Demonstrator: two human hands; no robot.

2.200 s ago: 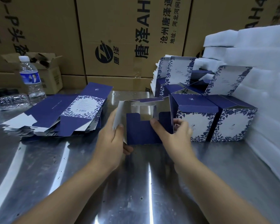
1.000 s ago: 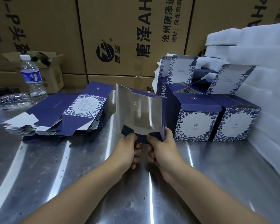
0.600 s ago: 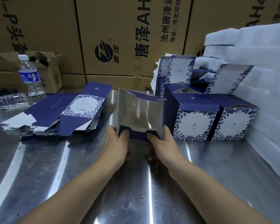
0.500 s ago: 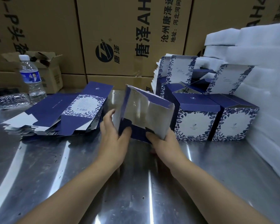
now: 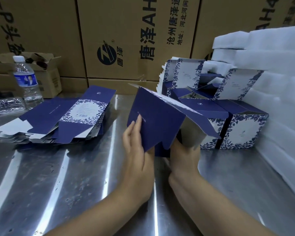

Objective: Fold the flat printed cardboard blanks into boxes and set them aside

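I hold a half-folded dark blue box (image 5: 157,120) upright over the steel table (image 5: 75,184), its blue outside facing me and a flap sticking out to the right. My left hand (image 5: 136,147) lies with straight fingers along the box's left panel; its thumb is hidden. My right hand (image 5: 184,154) grips the box's lower right part, fingers hidden under the flap. A stack of flat printed blanks (image 5: 61,120) lies to the left. Two folded boxes (image 5: 243,132) stand to the right, just behind the held box.
Open-topped boxes and upright blanks (image 5: 186,74) stand behind the folded ones. White foam sheets (image 5: 271,82) pile along the right side. A water bottle (image 5: 26,82), a crushed bottle (image 5: 5,104) and a small open carton (image 5: 46,74) sit far left. Large brown cartons (image 5: 126,40) wall the back.
The box has been turned in my hands: its silvery inside faced me before, now the blue outside does. My left hand slid up the left panel; my right hand stayed at the lower edge.
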